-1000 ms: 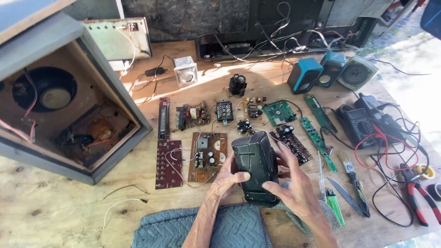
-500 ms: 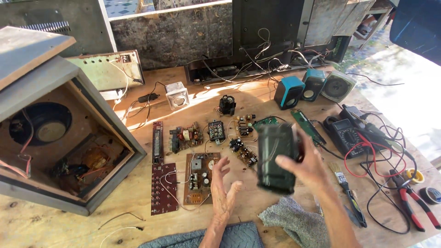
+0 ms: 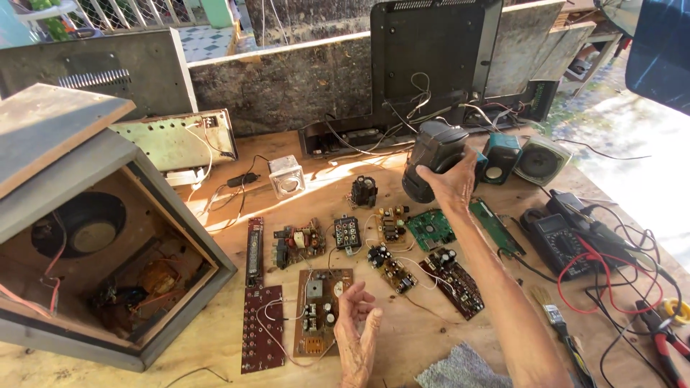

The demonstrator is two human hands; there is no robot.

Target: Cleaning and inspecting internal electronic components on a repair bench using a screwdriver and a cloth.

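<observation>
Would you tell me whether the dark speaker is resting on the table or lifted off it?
Lifted: the right hand holds the dark speaker above the wooden table.

Black speaker in right hand. Counter pale tan wood, sun-bleached patches. Circuit boards: one green, one brown, one dark maroon with rows of pale dots. Teal small speaker beside a grey one. Black meter with red and black leads. Grey speaker cabinet, bare brown wood inside. Pliers with red handles. Grey speckled cloth.
</observation>
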